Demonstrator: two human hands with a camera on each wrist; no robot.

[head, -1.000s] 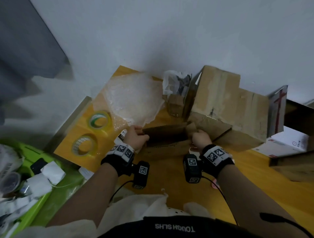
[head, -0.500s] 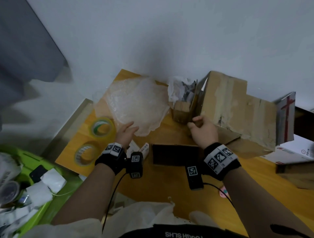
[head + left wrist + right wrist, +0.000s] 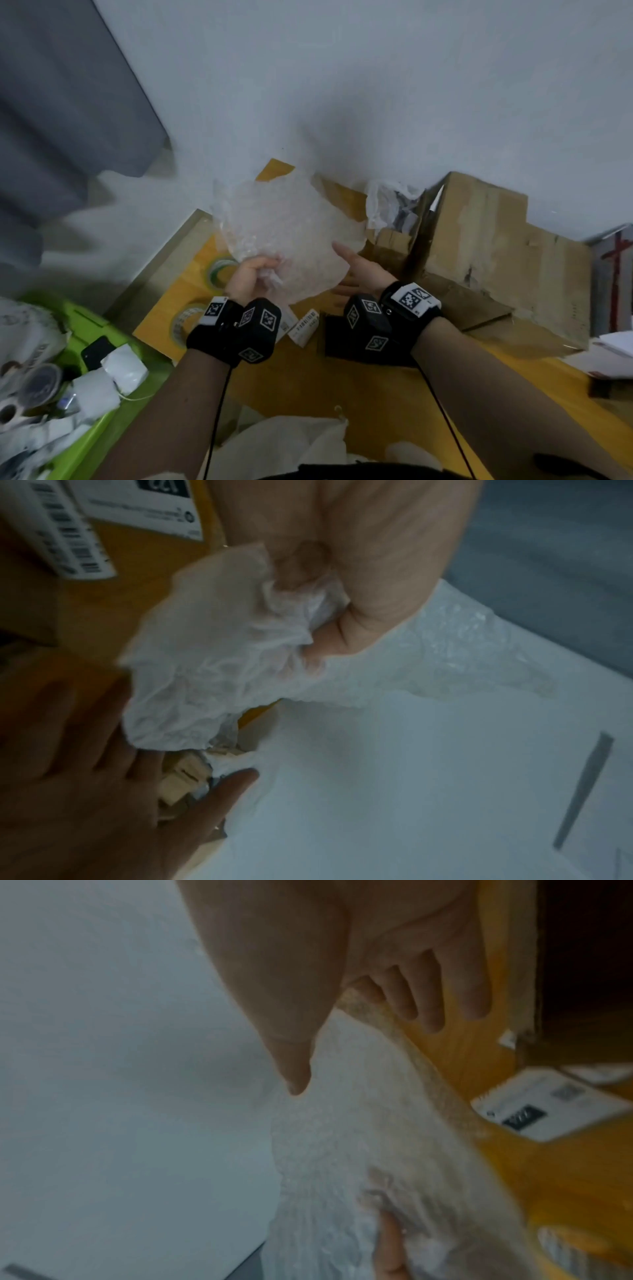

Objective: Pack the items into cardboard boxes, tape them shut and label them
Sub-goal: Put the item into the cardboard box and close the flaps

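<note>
A crumpled sheet of clear bubble wrap is raised off the yellow table. My left hand grips its lower edge in a fist; the left wrist view shows the bubble wrap bunched in my curled fingers. My right hand is open at the sheet's right edge, thumb up and fingers straight beneath it. In the right wrist view the straight fingers lie beside the bubble wrap. A small dark cardboard box sits below my right wrist, mostly hidden by it.
Large cardboard boxes stand at the right, a white plastic bag behind the sheet. Two tape rolls lie at the table's left. Barcode labels lie by the small box. A green bin of packets sits lower left.
Both hands left the small box. My left hand reached the bubble wrap, took hold of it and lifted it. My right hand came over from the large box to the sheet's right edge.
</note>
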